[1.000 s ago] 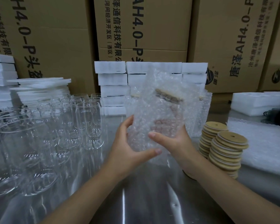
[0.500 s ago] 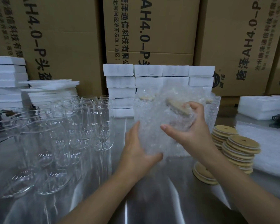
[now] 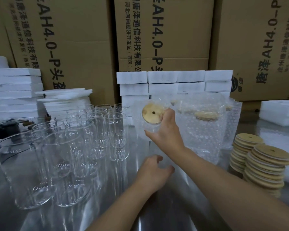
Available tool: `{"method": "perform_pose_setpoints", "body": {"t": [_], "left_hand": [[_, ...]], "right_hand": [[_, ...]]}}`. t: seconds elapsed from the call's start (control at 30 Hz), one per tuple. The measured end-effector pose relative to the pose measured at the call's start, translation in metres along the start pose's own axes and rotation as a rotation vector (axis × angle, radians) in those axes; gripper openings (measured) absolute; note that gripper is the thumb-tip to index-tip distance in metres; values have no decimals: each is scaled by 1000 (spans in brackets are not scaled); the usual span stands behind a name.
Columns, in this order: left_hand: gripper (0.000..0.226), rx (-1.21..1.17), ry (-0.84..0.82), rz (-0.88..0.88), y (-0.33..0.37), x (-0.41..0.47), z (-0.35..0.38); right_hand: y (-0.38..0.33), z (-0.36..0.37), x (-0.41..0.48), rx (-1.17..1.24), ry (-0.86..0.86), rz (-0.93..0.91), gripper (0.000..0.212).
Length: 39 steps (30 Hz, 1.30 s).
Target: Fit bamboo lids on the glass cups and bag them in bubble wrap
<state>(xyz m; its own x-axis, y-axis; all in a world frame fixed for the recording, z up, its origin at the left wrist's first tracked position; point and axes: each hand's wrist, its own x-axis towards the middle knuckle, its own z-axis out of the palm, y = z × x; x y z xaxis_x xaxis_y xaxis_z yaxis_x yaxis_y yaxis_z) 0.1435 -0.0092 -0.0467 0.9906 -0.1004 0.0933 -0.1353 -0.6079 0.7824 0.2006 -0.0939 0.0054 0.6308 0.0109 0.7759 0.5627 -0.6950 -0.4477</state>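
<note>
White foam sheets are piled at the far left, and just to their right a crowd of empty glass cups stands upright in rows on the shiny metal table, without lids. Right of the cups, the left hand hangs low over the table with its fingers loosely curled, holding nothing. Above it, a wrapped cup is held up in the air, tipped so its round bamboo lid with a small centre hole faces the camera, with bubble wrap around it. The right hand grips this cup from its right side, thumb underneath and fingers curled over near the lid's edge. Further right, bagged cups stand upright on the table, their lids dimly visible through the bubble wrap. At the right edge two stacks of loose lids lean side by side, touching. Printed cardboard boxes line the back
</note>
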Motion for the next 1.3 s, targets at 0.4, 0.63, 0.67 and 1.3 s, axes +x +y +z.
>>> {"method": "perform_pose_setpoints", "body": {"t": [0.4, 0.63, 0.67, 1.3], "left_hand": [[43, -145, -6, -18, -2, 3, 0], [47, -111, -12, -4, -4, 4, 3], [46, -117, -13, 5, -4, 5, 3], [16, -624, 429, 317, 6, 0, -9]], "right_hand": [[5, 6, 17, -407, -310, 102, 44], [3, 4, -2, -278, -140, 78, 71], [-1, 4, -4, -295, -67, 0, 68], [-71, 6, 22, -222, -756, -182, 105]]}}
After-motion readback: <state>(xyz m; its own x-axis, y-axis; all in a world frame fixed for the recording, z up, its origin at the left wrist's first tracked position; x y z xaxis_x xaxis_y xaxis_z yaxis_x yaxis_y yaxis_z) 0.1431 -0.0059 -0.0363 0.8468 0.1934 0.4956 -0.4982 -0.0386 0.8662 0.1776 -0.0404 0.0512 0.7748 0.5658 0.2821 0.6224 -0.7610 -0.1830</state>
